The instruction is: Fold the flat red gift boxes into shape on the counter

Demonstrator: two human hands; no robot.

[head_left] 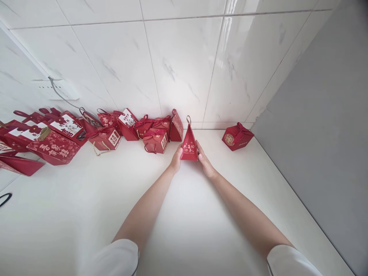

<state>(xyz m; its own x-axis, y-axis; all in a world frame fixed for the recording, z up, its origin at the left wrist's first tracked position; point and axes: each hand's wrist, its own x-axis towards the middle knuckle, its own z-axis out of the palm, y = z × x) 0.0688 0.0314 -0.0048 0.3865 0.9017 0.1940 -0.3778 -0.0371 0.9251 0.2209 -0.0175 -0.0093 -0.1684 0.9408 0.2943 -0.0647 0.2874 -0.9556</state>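
Observation:
A red triangular gift box (189, 150) stands upright on the white surface, with a loop at its peak and pale writing on its front. My left hand (176, 158) presses its left side, and my right hand (204, 161) presses its right side, so the box is held between the two. The fingers reach back along the sides and are partly hidden. Just left of it, close to the wall, stands a taller red box (176, 126). Farther right sits a red box with a ribbon bow (238, 136), apart from my hands.
Several red gift boxes (156, 141) line the tiled wall (184, 69) to the left, with a denser cluster (54, 147) at the far left. A cable (64, 97) runs down from a wall socket (54, 89). A grey panel (316, 122) bounds the right side.

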